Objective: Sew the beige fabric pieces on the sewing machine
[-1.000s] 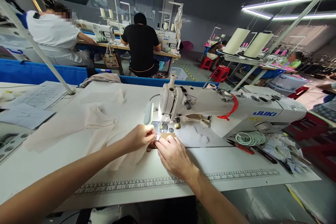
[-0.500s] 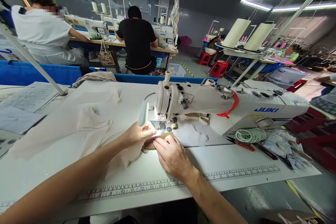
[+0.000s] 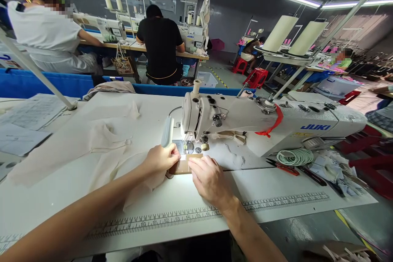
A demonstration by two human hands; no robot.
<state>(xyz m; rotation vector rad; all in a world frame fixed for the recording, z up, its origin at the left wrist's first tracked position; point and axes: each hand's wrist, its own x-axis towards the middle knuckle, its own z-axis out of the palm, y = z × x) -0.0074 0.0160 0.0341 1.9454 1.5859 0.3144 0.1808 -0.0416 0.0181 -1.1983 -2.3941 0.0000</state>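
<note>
A flat brown piece point(image 3: 181, 167) lies on a white sewing table point(image 3: 260, 186), just in front of the needle area of a sewing machine point(image 3: 227, 114). A small white patch point(image 3: 183, 157) shows at its far edge. The left hand point(image 3: 160, 159) reaches in from the left, its thumb and forefinger tips pinched together on the brown piece's upper left edge, next to the white patch. The right hand point(image 3: 211, 180) rests over the piece's right end, fingers together and slightly bent, fingertips touching its top; whether the thumb grips from below cannot be told.

A pale upright lamp point(image 3: 167, 132) stands just beyond the left hand. Sheer pale fabric point(image 3: 70, 153) spreads over the table to the left, partly under the left forearm. A printed ruler point(image 3: 153, 223) runs along the near edge. Right of the hands, beside the machine's base, are a coil of pale green cord point(image 3: 294, 157), red-handled snips point(image 3: 288, 168) and a heap of fabric scraps point(image 3: 333, 174). Farther back, a person in black point(image 3: 158, 49) and a person in white point(image 3: 46, 35) sit at other machines.
</note>
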